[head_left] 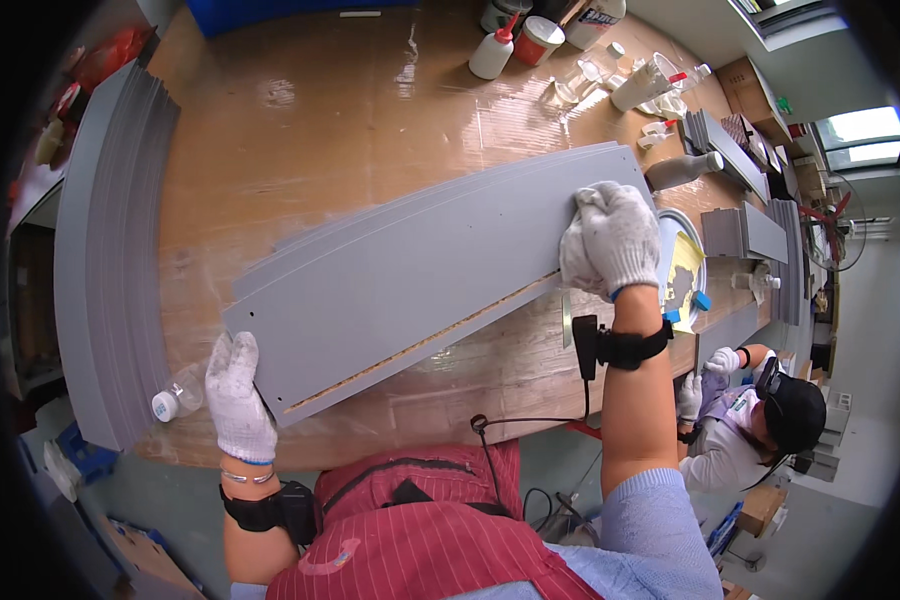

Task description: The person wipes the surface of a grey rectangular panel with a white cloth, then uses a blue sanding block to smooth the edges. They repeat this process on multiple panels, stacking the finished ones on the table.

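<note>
A long grey panel (pixel 400 270) with a groove showing raw board along its near side lies slantwise on a stack of similar panels. Small dark holes mark its ends. My left hand (pixel 238 395), in a white knit glove, grips the panel's left end, fingers along the edge. My right hand (pixel 615 238), gloved too, is closed in a fist on the panel's right end; whatever it may hold is hidden under the fingers. A thin upright strip (pixel 567 318) shows just below that hand, by the panel's near edge.
Tall grey panels (pixel 110 260) are stacked at the left, beside a clear bottle (pixel 178 394). A red-tipped squeeze bottle (pixel 493 50), tubs and cups stand at the back. A tub with yellow lining (pixel 684 270) sits at right. A co-worker (pixel 750 420) works beyond it.
</note>
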A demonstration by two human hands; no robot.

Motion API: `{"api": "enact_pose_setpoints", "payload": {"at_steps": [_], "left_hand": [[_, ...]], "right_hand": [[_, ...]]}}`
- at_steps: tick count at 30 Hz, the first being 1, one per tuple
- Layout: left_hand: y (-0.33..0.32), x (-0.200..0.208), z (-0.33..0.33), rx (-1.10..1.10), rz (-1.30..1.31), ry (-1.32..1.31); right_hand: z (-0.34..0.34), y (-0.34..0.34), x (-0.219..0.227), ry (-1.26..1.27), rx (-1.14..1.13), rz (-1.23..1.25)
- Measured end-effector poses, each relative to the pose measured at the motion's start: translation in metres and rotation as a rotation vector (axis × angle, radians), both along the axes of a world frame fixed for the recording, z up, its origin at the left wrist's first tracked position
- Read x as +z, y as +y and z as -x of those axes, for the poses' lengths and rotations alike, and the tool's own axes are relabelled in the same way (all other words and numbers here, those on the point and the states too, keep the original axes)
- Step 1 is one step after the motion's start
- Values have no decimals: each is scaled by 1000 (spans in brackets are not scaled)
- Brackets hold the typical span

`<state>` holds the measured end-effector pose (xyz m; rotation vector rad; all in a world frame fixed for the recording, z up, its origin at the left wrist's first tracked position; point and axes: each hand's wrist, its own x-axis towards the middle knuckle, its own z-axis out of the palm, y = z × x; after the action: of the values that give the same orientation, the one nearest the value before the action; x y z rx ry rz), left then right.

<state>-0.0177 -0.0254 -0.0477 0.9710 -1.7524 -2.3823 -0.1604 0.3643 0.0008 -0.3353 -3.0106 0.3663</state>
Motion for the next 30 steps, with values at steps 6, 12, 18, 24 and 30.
{"api": "enact_pose_setpoints", "payload": {"at_steps": [6,12,18,24,30], "left_hand": [[3,1,3,-12,12,15],[-9,-7,0,-57,-49,30],[-9,-5,-2,16,279,29],[-52,-2,-66,-234,214,-405],[-119,-64,-100,87,401,-221]], "right_hand": [[15,-80,-9,91,69,-74],[-79,-230,0,-128,955,216],[-17,-21,-14,203,166,37],[-9,68,-24,80,-34,-48],[-6,79,-31,99,-10,-67]]}}
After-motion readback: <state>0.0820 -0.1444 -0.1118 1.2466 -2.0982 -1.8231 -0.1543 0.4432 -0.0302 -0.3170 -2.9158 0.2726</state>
